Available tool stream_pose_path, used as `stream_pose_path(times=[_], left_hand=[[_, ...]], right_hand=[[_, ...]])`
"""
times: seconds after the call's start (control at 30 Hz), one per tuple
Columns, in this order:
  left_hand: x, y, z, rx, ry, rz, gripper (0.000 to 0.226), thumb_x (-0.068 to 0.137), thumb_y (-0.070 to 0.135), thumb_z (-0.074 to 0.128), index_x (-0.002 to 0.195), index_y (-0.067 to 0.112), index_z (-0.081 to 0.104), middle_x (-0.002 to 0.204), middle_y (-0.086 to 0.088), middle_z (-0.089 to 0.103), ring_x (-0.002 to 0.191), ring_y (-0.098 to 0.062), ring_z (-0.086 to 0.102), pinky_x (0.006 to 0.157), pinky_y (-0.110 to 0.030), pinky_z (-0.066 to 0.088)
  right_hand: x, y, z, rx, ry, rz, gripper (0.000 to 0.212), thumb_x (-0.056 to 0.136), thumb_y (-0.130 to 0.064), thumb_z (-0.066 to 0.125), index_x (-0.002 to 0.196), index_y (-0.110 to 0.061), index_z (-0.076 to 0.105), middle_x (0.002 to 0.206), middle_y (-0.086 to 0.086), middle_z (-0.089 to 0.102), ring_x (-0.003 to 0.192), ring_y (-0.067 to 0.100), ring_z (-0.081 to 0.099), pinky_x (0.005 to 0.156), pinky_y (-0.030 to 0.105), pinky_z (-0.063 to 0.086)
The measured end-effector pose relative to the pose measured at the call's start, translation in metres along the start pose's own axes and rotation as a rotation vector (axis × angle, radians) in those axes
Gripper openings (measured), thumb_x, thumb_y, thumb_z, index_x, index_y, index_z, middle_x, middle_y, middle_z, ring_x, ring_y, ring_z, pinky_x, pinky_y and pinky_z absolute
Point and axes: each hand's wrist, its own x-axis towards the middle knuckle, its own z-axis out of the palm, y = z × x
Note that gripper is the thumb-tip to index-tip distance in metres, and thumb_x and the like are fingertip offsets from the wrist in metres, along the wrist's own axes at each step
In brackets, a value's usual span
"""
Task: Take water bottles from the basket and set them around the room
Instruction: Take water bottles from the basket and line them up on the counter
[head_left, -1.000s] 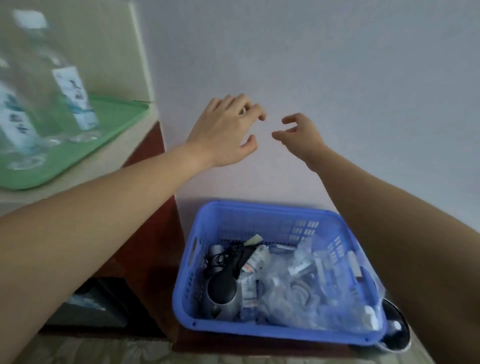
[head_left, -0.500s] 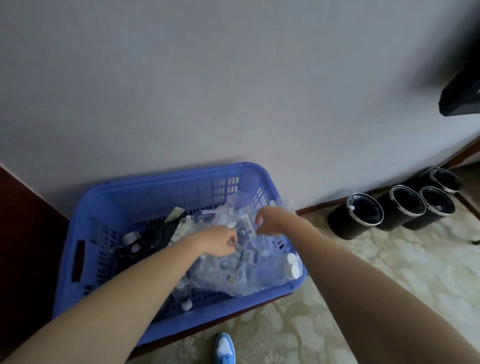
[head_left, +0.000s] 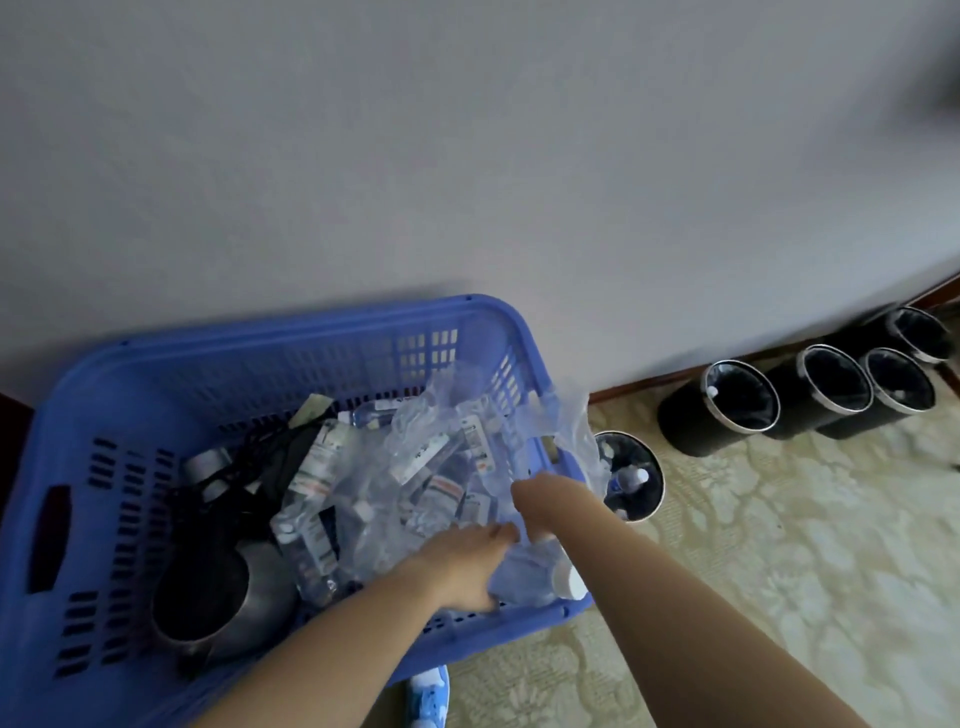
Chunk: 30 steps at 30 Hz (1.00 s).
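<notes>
A blue plastic basket (head_left: 130, 395) stands on the floor against the wall. Several water bottles (head_left: 319, 467) lie in it, most of them inside torn clear plastic wrap (head_left: 447, 415) at its right end. My left hand (head_left: 462, 561) reaches into the near right corner. Its fingers and thumb curl round a water bottle (head_left: 524, 571) whose white cap points right. Just beyond it, my right hand (head_left: 540, 499) is curled down into the plastic wrap and grips it; its fingertips are hidden.
A steel kettle (head_left: 223, 597) and a black cord (head_left: 270, 457) fill the basket's left half. One black bin (head_left: 631, 478) stands right beside the basket and several more (head_left: 737, 405) line the wall to the right. My blue shoe (head_left: 428, 693) is on the patterned floor.
My view swung from the green tray with bottles down to the basket. Both hands dropped from in front of the wall into the basket's right end, then shifted to its near right corner.
</notes>
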Motion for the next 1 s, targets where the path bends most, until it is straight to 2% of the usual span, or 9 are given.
stream_pose_path(times=[0.2, 0.3, 0.4, 0.47, 0.63, 0.7, 0.77, 0.9, 1.0], left_hand=[[-0.003, -0.013, -0.006, -0.062, -0.02, 0.057, 0.072, 0.076, 0.032, 0.076, 0.136, 0.028, 0.035, 0.13, 0.0, 0.051, 0.11, -0.027, 0.057, 0.083, -0.044, 0.052], [-0.016, -0.028, -0.009, -0.277, 0.016, 0.008, 0.068, 0.076, 0.03, 0.077, 0.132, 0.031, 0.039, 0.133, 0.005, 0.049, 0.117, -0.021, 0.054, 0.08, -0.033, 0.047], [-0.034, -0.046, -0.021, -0.42, 0.115, -0.073, 0.076, 0.075, 0.035, 0.078, 0.139, 0.033, 0.038, 0.143, 0.008, 0.045, 0.13, -0.017, 0.046, 0.099, -0.038, 0.046], [-0.045, -0.053, -0.032, -0.457, 0.179, -0.126, 0.091, 0.072, 0.043, 0.079, 0.148, 0.034, 0.029, 0.151, 0.011, 0.038, 0.136, -0.011, 0.039, 0.107, -0.031, 0.039], [-0.078, -0.056, -0.057, -0.526, 0.412, -0.215, 0.089, 0.066, 0.051, 0.079, 0.14, 0.032, 0.034, 0.136, 0.008, 0.053, 0.122, -0.014, 0.053, 0.098, -0.033, 0.046], [-0.095, -0.057, -0.066, -0.571, 0.483, -0.23, 0.092, 0.063, 0.053, 0.079, 0.141, 0.034, 0.034, 0.135, 0.009, 0.054, 0.121, -0.013, 0.055, 0.099, -0.038, 0.048], [-0.115, -0.057, -0.078, -0.618, 0.556, -0.231, 0.087, 0.061, 0.051, 0.078, 0.137, 0.039, 0.036, 0.13, 0.013, 0.057, 0.116, -0.009, 0.057, 0.096, -0.041, 0.05], [-0.172, -0.049, -0.102, -0.74, 0.761, -0.227, 0.06, 0.063, 0.039, 0.075, 0.107, 0.057, 0.039, 0.109, 0.018, 0.058, 0.097, 0.005, 0.059, 0.083, -0.033, 0.054], [-0.222, -0.037, -0.118, -0.806, 0.865, -0.197, 0.075, 0.068, 0.031, 0.073, 0.13, 0.05, 0.035, 0.114, 0.019, 0.058, 0.103, 0.004, 0.059, 0.087, -0.027, 0.05]], right_hand=[[0.007, -0.002, -0.006, -0.198, -0.159, 0.012, 0.048, 0.089, -0.018, 0.064, 0.135, -0.013, 0.05, 0.144, 0.01, 0.043, 0.131, 0.029, 0.044, 0.093, 0.038, 0.045], [0.008, -0.003, 0.004, -0.256, -0.116, 0.025, 0.047, 0.098, -0.016, 0.048, 0.144, -0.016, 0.04, 0.152, 0.011, 0.031, 0.141, 0.028, 0.03, 0.102, 0.039, 0.039], [0.009, -0.009, 0.004, -0.334, -0.118, 0.042, 0.044, 0.096, -0.011, 0.05, 0.139, -0.015, 0.047, 0.144, 0.006, 0.047, 0.131, 0.025, 0.047, 0.097, 0.034, 0.044], [0.009, -0.014, -0.005, -0.413, -0.122, 0.029, 0.041, 0.093, -0.011, 0.055, 0.134, -0.014, 0.053, 0.137, 0.006, 0.055, 0.122, 0.026, 0.055, 0.1, 0.036, 0.045], [-0.018, -0.028, -0.058, -0.445, -0.055, -0.121, 0.059, 0.085, -0.023, 0.066, 0.141, -0.028, 0.046, 0.139, 0.001, 0.053, 0.128, 0.022, 0.05, 0.107, 0.039, 0.04], [-0.038, -0.037, -0.086, -0.364, -0.042, -0.186, 0.064, 0.081, -0.025, 0.069, 0.14, -0.033, 0.047, 0.106, 0.001, 0.067, 0.1, 0.017, 0.064, 0.095, 0.032, 0.05], [-0.058, -0.048, -0.113, -0.271, -0.023, -0.252, 0.067, 0.08, -0.023, 0.069, 0.14, -0.038, 0.046, 0.071, -0.007, 0.057, 0.065, 0.01, 0.058, 0.074, 0.025, 0.053], [-0.104, -0.083, -0.167, -0.195, 0.1, -0.341, 0.061, 0.079, -0.027, 0.069, 0.136, -0.038, 0.051, 0.067, -0.008, 0.051, 0.056, 0.009, 0.051, 0.05, 0.019, 0.041], [-0.152, -0.122, -0.208, -0.256, 0.157, -0.359, 0.053, 0.076, -0.034, 0.072, 0.127, -0.03, 0.061, 0.059, -0.003, 0.052, 0.048, 0.01, 0.045, 0.042, 0.013, 0.032]])
